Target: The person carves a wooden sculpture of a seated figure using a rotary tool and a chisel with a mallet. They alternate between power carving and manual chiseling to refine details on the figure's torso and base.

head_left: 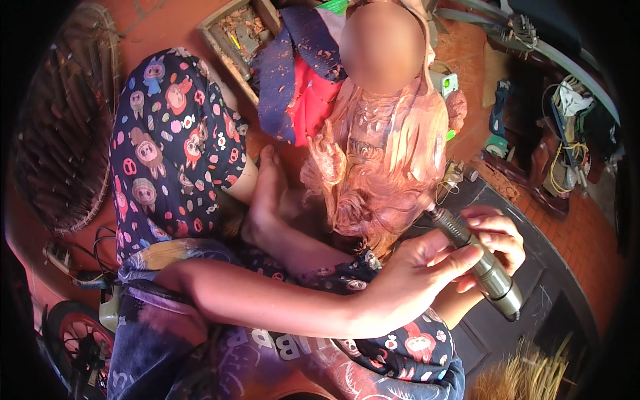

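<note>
A carved wooden statue point(393, 153) in a hooded robe, reddish brown, stands upright in front of my crossed legs; its head area is blurred. Just to the right of its lower part, both my hands are on a dark metallic rotary handpiece point(492, 277), held at a slant. The narrow front end points up and left at the statue's edge; I cannot tell whether it touches. My left hand point(420, 273) reaches across my body, thumb pressed along the handpiece. Over its far right side curl the fingers of my right hand point(499, 233), whose palm is mostly hidden.
Behind the statue's left lie a wooden tray point(208, 41) with tools and shavings, and a dark and red cloth point(283, 100). A round woven basket of dark sticks point(63, 127) is far left. Cables and clutter point(567, 133) fill the right; bristles point(523, 377) show low right.
</note>
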Demonstrator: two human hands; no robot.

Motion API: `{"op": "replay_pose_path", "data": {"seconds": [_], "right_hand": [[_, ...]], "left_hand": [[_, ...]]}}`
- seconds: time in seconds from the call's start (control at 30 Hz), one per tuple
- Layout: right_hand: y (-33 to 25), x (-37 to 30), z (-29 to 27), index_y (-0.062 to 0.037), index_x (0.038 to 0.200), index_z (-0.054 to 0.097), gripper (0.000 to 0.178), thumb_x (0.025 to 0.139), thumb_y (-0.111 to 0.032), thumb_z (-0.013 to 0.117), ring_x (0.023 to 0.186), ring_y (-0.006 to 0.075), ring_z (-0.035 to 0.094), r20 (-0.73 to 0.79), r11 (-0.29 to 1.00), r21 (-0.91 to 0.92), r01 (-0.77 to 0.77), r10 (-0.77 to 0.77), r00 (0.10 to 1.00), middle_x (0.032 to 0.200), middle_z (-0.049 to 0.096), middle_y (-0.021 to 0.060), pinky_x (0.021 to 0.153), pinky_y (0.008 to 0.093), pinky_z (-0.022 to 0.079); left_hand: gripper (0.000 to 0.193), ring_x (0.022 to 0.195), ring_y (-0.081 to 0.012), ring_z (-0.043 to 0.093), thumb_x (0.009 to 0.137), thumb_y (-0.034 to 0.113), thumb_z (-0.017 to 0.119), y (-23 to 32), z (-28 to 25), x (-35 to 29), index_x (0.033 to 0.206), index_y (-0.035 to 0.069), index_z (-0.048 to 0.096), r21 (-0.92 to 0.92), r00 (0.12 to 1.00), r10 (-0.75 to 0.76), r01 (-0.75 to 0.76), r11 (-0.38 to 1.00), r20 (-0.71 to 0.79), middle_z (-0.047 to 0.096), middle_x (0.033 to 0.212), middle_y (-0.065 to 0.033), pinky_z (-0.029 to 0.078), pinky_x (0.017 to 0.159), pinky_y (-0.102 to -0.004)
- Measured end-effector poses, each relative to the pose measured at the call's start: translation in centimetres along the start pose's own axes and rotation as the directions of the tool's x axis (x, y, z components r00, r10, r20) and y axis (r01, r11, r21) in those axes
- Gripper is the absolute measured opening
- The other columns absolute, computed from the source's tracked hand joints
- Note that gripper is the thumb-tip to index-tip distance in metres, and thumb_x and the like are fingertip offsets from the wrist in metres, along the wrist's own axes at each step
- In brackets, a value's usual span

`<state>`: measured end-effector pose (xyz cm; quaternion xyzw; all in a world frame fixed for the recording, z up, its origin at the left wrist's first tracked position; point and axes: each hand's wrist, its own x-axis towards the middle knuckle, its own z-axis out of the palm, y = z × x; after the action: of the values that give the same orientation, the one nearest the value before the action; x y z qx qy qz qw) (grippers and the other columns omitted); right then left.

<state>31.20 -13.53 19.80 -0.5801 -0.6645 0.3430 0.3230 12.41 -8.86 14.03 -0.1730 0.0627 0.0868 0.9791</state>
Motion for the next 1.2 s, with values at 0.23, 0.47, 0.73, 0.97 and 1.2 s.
{"op": "replay_pose_path", "data": {"seconds": [0.23, 0.47, 0.73, 0.97, 1.2], "right_hand": [[6.8, -3.7, -5.5, -0.0006, 0.102, 0.066, 0.028, 0.078, -0.007, 0.078, 0.092, 0.0155, 0.065, -0.288, 0.759, 0.045, -0.65, 0.633, 0.719, 0.099, 0.07, 0.0091, 0.085, 0.0294, 0.051], [22.4, -15.4, -6.6, -0.0017, 0.093, 0.066, 0.008, 0.088, -0.006, 0.072, 0.076, 0.0045, 0.059, -0.326, 0.541, 0.007, -0.841, 0.796, 0.51, 0.082, 0.066, -0.0021, 0.072, 0.0199, 0.047], [7.8, -5.5, -3.0, -0.0073, 0.134, 0.057, 0.074, 0.067, -0.013, 0.088, 0.093, 0.0253, 0.062, 0.11, 0.862, 0.448, -0.237, 0.21, 0.971, 0.107, 0.06, 0.0156, 0.078, 0.0394, 0.052], [4.2, -3.3, -1.1, -0.0054, 0.129, 0.061, 0.059, 0.075, -0.014, 0.083, 0.098, 0.0332, 0.063, 0.159, 0.933, 0.346, -0.099, 0.045, 0.986, 0.115, 0.057, 0.0236, 0.085, 0.0421, 0.052], [11.8, -6.0, -3.5, -0.0006, 0.122, 0.059, 0.053, 0.073, 0.002, 0.079, 0.091, 0.0137, 0.061, -0.27, 0.73, 0.355, -0.584, 0.678, 0.684, 0.099, 0.064, 0.0049, 0.084, 0.0288, 0.05]], "left_hand": [[0.037, 0.124, -0.0234, 0.055, 0.103, 0.02, 0.05, 0.6, -1.6, -2.2, 0.134, 0.0, 0.05, 0.16, 0.992, -0.075, 0.09, 0.983, -0.101, 0.057, 0.134, -0.0176, 0.048, 0.101, -0.0357], [0.037, 0.124, -0.0245, 0.055, 0.103, 0.02, 0.049, 0.5, -1.8, -1.7, 0.135, 0.0, 0.049, 0.239, 0.985, -0.098, 0.131, 0.962, -0.144, 0.056, 0.134, -0.0193, 0.05, 0.098, -0.0357], [0.034, 0.118, -0.0222, 0.059, 0.103, 0.019, 0.049, -0.1, -1.2, -0.4, 0.132, 0.001, 0.051, 0.217, 0.981, -0.062, 0.102, 0.971, -0.181, 0.059, 0.129, -0.0167, 0.053, 0.096, -0.0356], [0.026, 0.101, -0.0124, 0.062, 0.1, 0.017, 0.056, -1.1, -0.1, 0.2, 0.123, 0.002, 0.056, 0.168, 0.983, 0.003, 0.028, 0.985, -0.185, 0.063, 0.114, -0.0049, 0.054, 0.089, -0.0287], [0.034, 0.113, -0.0189, 0.061, 0.103, 0.017, 0.049, -1.3, -0.9, -0.2, 0.134, 0.001, 0.049, 0.278, 0.981, -0.052, 0.104, 0.955, -0.189, 0.057, 0.134, -0.0163, 0.053, 0.094, -0.0327]]}}
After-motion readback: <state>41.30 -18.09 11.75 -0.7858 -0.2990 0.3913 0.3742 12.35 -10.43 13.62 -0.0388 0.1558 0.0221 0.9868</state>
